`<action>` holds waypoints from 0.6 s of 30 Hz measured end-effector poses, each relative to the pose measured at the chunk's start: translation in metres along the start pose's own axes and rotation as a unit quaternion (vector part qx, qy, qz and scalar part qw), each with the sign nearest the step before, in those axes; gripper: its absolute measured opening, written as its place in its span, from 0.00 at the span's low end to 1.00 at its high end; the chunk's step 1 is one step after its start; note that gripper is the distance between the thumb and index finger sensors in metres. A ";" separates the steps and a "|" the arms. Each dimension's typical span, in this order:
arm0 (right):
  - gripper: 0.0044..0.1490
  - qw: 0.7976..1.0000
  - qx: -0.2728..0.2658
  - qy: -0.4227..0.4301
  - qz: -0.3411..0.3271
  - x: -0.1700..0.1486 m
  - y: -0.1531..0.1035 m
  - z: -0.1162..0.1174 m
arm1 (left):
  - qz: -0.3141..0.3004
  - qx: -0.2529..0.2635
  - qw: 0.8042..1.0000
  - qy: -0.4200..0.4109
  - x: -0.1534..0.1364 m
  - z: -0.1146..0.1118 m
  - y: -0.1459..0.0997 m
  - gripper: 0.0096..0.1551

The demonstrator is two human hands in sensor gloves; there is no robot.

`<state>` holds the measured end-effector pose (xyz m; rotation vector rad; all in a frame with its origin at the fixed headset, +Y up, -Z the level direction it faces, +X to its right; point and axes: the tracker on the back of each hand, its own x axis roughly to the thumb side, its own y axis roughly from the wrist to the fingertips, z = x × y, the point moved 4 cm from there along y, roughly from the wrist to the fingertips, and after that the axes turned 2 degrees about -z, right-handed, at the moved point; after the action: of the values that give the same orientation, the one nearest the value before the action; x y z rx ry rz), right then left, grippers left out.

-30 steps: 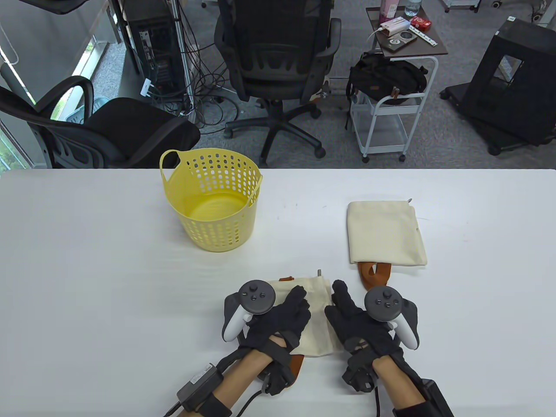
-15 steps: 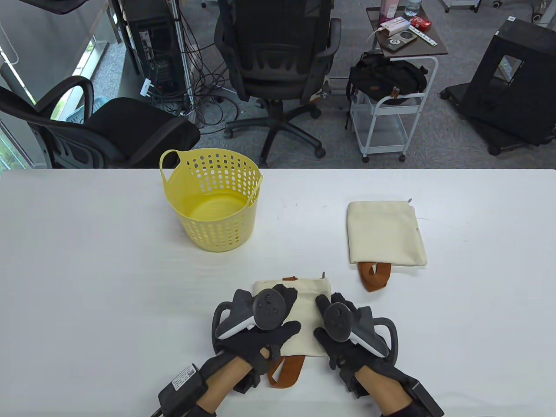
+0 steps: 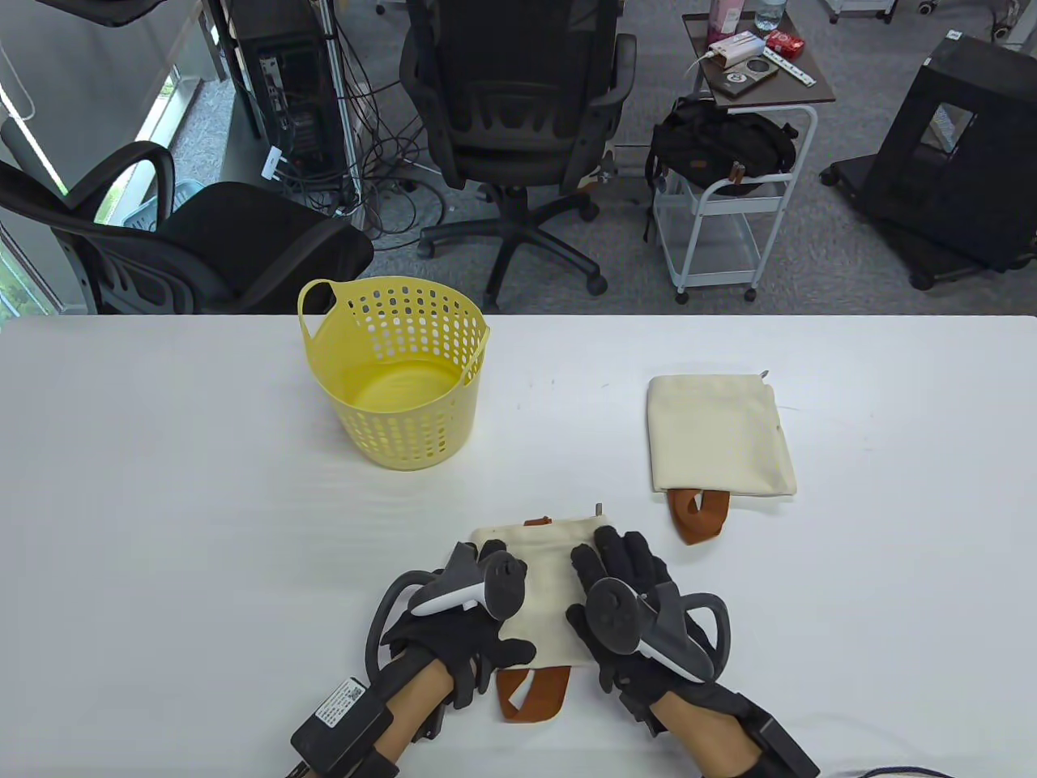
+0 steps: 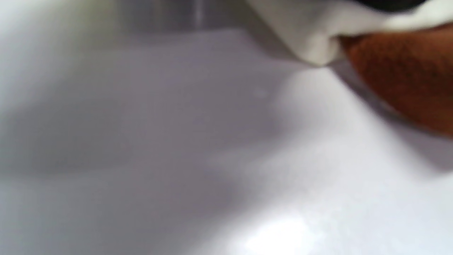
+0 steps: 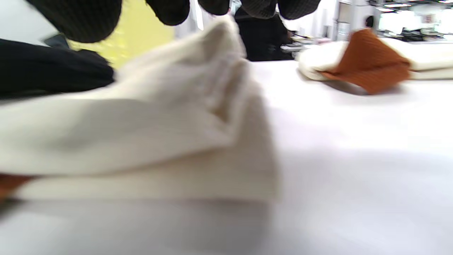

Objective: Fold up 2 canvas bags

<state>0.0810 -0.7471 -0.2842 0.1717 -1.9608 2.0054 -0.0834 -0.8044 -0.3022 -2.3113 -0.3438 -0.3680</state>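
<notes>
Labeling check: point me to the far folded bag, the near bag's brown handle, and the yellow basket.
far folded bag (image 3: 719, 433), table view, middle of its cream panel
brown handle (image 3: 531, 695), table view, loop below the near bag
yellow basket (image 3: 401, 433), table view, perforated front wall

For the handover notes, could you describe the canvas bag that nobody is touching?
Start at the yellow basket on the white table and look right. The untouched bag lies flat there, brown handles toward the person. Unlike the near bag, no gloved hand rests on it.
</notes>
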 end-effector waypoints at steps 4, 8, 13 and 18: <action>0.44 0.994 0.098 0.004 -0.056 0.016 0.012 0.023 | 0.009 0.008 1.000 0.018 0.001 0.000 -0.001 0.59; 0.47 0.986 0.168 -0.023 -0.014 0.002 0.018 0.048 | 0.006 0.006 1.000 0.017 0.000 -0.001 0.001 0.59; 0.46 0.985 0.156 -0.054 0.045 -0.017 0.015 0.035 | -0.004 0.026 1.000 0.003 -0.004 -0.001 -0.001 0.59; 0.46 0.991 0.122 -0.038 0.052 -0.021 0.009 0.036 | -0.008 0.034 0.999 0.003 -0.005 -0.001 -0.001 0.60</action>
<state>0.0930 -0.7854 -0.2973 0.2098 -1.7958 2.3355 -0.0885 -0.8054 -0.3029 -2.2419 -0.3653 -0.3662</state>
